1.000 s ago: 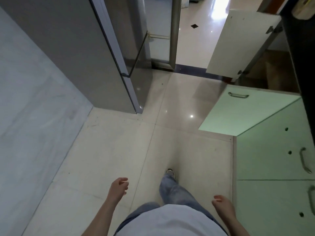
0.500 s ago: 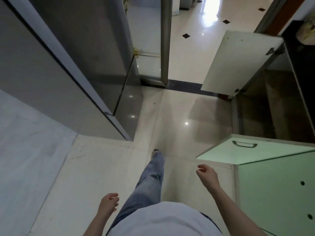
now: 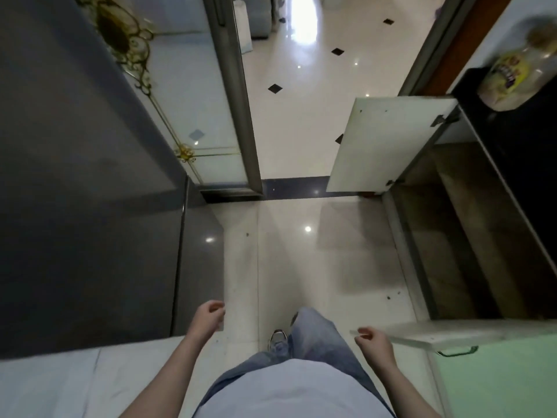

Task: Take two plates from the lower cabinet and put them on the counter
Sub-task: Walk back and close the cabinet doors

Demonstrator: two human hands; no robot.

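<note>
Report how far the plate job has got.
Done: the lower cabinet stands open, its far door and near door swung out. In hand: nothing yet; the left hand and right hand are both empty, and the person stands beside the opening. Left: everything with the plates. None shows in the dim cabinet or on the visible counter, so both must be found, lifted and set down.

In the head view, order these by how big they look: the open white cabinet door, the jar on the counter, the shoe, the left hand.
1. White cabinet door
2. Jar, though blurred
3. Left hand
4. Shoe, partly hidden by the leg

Nearness to the camera enlarges the hand.
</note>
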